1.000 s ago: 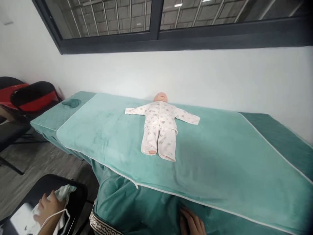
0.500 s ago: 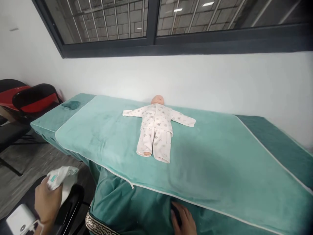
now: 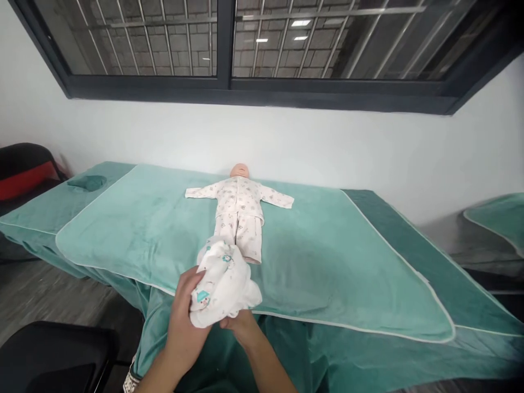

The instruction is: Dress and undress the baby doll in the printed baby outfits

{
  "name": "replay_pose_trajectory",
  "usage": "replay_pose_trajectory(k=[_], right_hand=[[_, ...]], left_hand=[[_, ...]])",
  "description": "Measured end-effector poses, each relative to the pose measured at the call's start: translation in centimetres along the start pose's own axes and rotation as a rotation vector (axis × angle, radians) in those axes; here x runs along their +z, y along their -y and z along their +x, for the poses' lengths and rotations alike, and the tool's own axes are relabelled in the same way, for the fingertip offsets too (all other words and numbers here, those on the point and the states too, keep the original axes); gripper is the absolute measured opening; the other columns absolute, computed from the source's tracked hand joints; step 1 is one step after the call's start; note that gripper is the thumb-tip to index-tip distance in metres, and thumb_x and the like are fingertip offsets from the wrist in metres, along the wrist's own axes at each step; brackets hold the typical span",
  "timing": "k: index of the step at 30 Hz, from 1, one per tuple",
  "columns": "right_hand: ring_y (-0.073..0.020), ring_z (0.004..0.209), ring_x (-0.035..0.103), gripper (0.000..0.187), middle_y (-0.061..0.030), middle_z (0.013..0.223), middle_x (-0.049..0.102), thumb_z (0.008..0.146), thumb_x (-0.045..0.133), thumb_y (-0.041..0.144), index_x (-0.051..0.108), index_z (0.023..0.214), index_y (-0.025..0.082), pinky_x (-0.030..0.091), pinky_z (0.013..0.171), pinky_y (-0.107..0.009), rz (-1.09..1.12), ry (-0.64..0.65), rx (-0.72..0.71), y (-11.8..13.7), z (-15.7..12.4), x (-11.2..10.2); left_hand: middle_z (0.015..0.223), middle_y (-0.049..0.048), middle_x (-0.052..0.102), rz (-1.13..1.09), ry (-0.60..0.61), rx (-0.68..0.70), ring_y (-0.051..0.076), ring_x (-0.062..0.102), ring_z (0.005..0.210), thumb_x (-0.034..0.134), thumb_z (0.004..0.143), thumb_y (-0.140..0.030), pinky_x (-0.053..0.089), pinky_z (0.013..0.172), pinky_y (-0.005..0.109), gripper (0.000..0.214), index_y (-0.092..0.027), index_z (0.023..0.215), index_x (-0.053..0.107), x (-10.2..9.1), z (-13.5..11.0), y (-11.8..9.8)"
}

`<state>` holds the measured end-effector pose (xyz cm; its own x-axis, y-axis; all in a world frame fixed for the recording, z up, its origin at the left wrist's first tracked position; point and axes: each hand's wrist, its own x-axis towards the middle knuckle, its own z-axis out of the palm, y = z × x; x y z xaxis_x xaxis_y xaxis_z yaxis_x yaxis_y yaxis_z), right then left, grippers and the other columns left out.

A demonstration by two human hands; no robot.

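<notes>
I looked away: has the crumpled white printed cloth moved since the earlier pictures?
Yes. Judged against the green draped bed, the crumpled white printed cloth has moved right, from the black chair to in front of the doll in pale patterned clothes.

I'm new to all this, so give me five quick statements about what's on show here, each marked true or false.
1. The doll lies on the green-covered bed. True.
2. The left hand holds a white printed cloth. True.
3. The right hand is on the doll's head. False: it is at the cloth's near edge.
4. The window frame is white. False: it is dark.
5. The doll wears patterned clothes. True.
</notes>
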<state>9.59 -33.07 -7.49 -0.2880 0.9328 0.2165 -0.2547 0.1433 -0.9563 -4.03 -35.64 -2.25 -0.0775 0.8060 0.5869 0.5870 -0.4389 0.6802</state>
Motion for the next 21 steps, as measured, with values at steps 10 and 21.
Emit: replay_pose_trajectory(k=[10, 21], right_hand=[[-0.0284, 0.119, 0.068, 0.062, -0.0089, 0.119, 0.074, 0.079, 0.069, 0.041, 0.054, 0.137, 0.025, 0.059, 0.097, -0.046, 0.239, -0.434, 0.018, 4.0, 7.4, -3.0], [-0.028, 0.124, 0.061, 0.072, -0.0145, 0.141, 0.059, 0.083, 0.068, 0.049, 0.043, 0.145, 0.023, 0.051, 0.103, -0.046, -0.479, -0.743, -0.165, 10.4, 7.4, -21.3]], left_hand=[[0.164, 0.0119, 0.037, 0.105, 0.192, 0.054, 0.032, 0.039, 0.151, 0.062, 0.093, -0.027, 0.048, 0.116, 0.055, 0.085, -0.038, 0.163, 0.014, 3.5, 0.4, 2.7], [0.146, 0.0114, 0.058, 0.121, 0.238, -0.133, 0.029, 0.057, 0.136, 0.052, 0.099, -0.029, 0.056, 0.106, 0.049, 0.051, -0.03, 0.15, 0.045, 1.8, -2.3, 8.8]])
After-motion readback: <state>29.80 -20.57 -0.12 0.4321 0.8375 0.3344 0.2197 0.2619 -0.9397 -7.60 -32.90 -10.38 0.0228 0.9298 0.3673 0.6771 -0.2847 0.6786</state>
